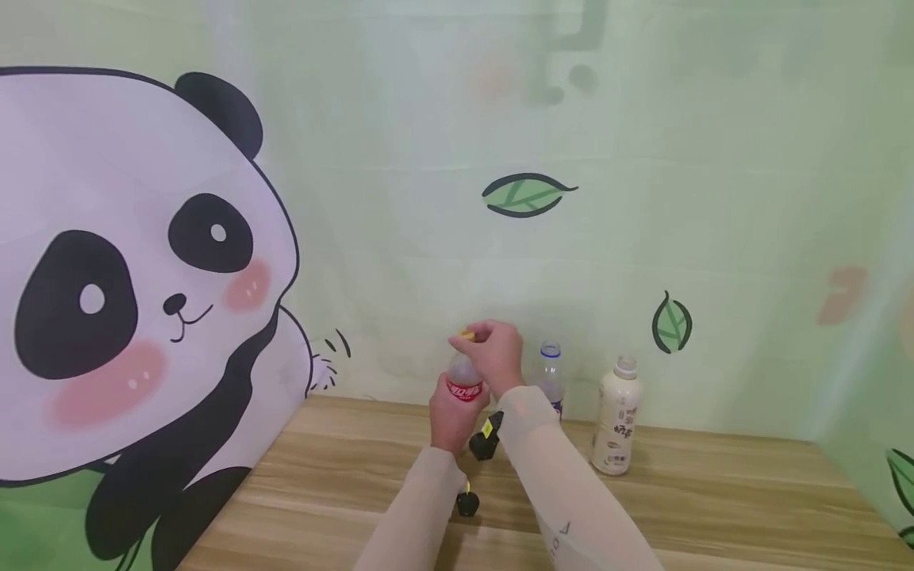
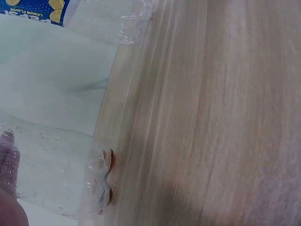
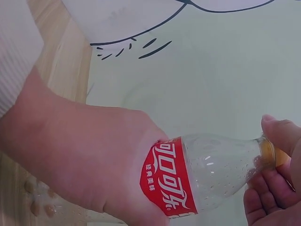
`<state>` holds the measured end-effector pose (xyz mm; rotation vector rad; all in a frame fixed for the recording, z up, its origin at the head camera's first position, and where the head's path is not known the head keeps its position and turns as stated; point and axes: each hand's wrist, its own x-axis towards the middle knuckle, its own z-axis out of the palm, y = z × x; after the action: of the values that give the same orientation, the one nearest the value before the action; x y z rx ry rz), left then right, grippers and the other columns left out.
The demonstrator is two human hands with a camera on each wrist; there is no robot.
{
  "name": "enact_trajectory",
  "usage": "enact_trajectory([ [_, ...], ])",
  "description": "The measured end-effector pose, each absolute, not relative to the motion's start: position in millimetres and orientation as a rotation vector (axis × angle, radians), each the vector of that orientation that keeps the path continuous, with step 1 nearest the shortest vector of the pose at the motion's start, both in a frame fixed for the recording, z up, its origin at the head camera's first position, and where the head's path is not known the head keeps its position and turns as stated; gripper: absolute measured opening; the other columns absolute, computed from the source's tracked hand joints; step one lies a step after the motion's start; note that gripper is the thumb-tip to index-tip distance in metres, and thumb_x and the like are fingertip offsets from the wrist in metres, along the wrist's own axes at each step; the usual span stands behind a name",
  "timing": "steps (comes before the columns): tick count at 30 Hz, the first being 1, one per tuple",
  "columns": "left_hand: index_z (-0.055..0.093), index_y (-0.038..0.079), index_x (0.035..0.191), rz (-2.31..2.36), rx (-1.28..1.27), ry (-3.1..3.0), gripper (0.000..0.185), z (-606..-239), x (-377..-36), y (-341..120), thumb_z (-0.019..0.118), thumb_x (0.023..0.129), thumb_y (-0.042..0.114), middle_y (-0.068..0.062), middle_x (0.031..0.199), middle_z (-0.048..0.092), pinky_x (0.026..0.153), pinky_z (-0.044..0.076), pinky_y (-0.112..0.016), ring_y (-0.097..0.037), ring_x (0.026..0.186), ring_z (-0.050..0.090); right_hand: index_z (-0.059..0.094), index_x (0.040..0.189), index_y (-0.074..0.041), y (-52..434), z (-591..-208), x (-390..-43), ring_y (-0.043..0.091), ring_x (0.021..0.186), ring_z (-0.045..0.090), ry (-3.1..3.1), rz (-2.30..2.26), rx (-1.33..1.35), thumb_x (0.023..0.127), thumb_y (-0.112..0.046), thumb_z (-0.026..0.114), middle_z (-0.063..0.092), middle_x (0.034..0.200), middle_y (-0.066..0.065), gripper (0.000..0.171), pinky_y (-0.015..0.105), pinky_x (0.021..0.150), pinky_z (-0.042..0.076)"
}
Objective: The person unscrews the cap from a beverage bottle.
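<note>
An empty clear bottle with a red label (image 1: 465, 384) stands on the wooden table (image 1: 343, 476) near the back wall. My left hand (image 1: 451, 416) grips its body around the label; the label (image 3: 168, 178) shows in the right wrist view beside that hand (image 3: 89, 160). My right hand (image 1: 494, 354) pinches the yellow cap (image 1: 466, 336) on the bottle's neck, fingers (image 3: 277, 169) curled round the cap (image 3: 269, 153). In the left wrist view the bottle's clear base (image 2: 61, 174) rests on the tabletop (image 2: 202, 122).
A clear bottle with a blue label (image 1: 551, 379) and a cream-white bottle (image 1: 617, 418) stand to the right, by the wall. The blue-labelled bottle (image 2: 94, 19) also shows in the left wrist view. A panda backdrop (image 1: 128, 301) closes the left side.
</note>
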<state>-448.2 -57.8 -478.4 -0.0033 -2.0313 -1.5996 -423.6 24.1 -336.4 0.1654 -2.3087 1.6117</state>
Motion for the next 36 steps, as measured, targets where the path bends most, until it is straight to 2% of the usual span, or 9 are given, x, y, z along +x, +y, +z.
enact_trajectory([
  [11, 0.055, 0.011, 0.129, -1.672, 0.043, -2.047, 0.062, -474.7, -442.0, -56.5, 0.087, 0.079, 0.029, -0.01, 0.122, 0.068, 0.101, 0.055, -0.049, -0.028, 0.111, 0.065, 0.075, 0.111, -0.009, 23.5, -339.2, -422.2, 0.024, 0.1, 0.068, -2.305, 1.614, 0.16, 0.084, -0.026, 0.086, 0.073, 0.107, 0.008, 0.034, 0.038, 0.091, 0.059],
  [17, 0.057, 0.007, 0.125, -1.686, -0.013, -2.035, 0.062, -477.3, -442.8, -59.8, 0.089, 0.076, 0.029, -0.01, 0.115, 0.069, 0.096, 0.056, -0.049, -0.027, 0.104, 0.065, 0.076, 0.11, -0.009, 24.3, -340.5, -421.9, 0.023, 0.098, 0.068, -2.298, 1.609, 0.175, 0.083, -0.028, 0.087, 0.074, 0.105, 0.007, 0.034, 0.037, 0.089, 0.059],
  [26, 0.056, 0.011, 0.13, -1.809, -0.094, -2.083, 0.066, -478.9, -445.1, -71.4, 0.089, 0.077, 0.03, -0.007, 0.123, 0.068, 0.102, 0.054, -0.05, -0.026, 0.112, 0.064, 0.075, 0.11, -0.009, 23.1, -335.8, -417.9, 0.023, 0.097, 0.068, -2.32, 1.603, 0.177, 0.083, -0.028, 0.087, 0.073, 0.105, 0.007, 0.035, 0.038, 0.089, 0.06],
  [36, 0.053, 0.012, 0.131, -1.814, -0.132, -2.077, 0.064, -472.7, -425.7, -66.6, 0.088, 0.079, 0.024, -0.006, 0.123, 0.067, 0.1, 0.054, -0.049, -0.025, 0.111, 0.065, 0.074, 0.108, -0.013, 30.3, -333.6, -406.8, 0.023, 0.098, 0.067, -2.324, 1.606, 0.225, 0.083, -0.032, 0.087, 0.073, 0.103, 0.004, 0.034, 0.038, 0.09, 0.06],
])
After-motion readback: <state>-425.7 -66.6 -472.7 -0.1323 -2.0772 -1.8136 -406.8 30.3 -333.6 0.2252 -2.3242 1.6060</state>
